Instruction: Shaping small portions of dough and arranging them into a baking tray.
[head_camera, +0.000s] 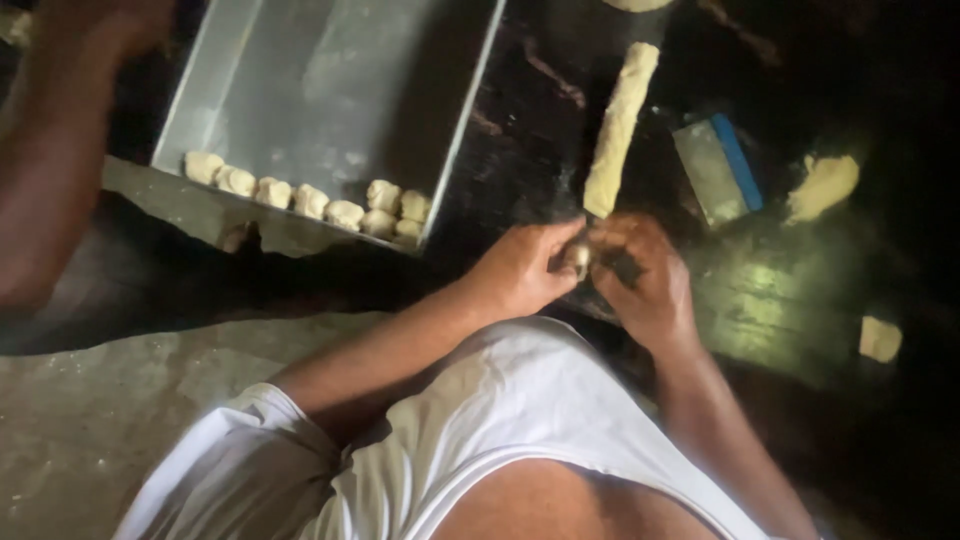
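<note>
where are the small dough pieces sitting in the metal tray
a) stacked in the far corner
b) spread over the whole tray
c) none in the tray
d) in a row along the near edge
d, the small pale dough pieces lie in a row along the near edge of the rectangular grey metal tray, while the rest of the tray floor shows bare.
</note>
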